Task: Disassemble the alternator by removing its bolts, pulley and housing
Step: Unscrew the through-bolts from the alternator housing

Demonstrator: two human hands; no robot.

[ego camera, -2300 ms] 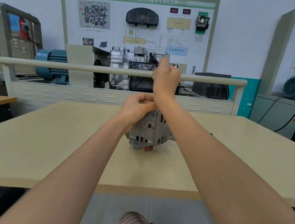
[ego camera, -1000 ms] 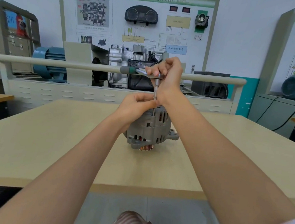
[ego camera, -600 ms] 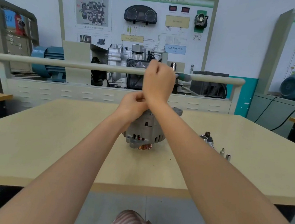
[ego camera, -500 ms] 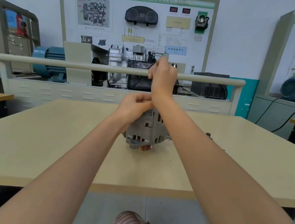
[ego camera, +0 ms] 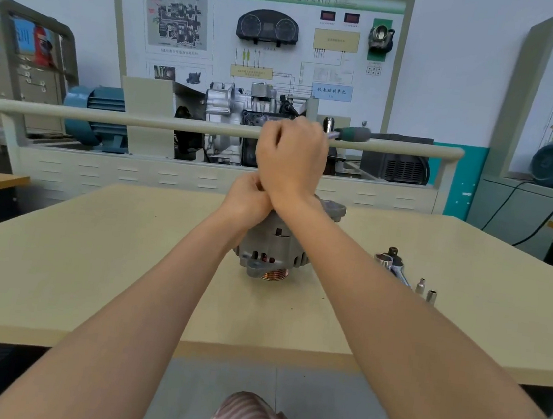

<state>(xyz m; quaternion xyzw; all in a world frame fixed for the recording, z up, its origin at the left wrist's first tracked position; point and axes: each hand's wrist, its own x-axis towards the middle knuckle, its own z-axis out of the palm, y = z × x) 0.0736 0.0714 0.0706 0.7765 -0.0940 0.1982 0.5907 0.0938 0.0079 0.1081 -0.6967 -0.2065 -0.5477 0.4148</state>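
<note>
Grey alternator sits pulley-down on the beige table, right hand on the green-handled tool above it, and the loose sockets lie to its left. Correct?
Not quite. In the head view the small loose metal sockets lie to the right of the grey alternator, not the left. The rest holds: copper-coloured pulley down on the beige table, right hand gripping the green-handled tool.
</note>
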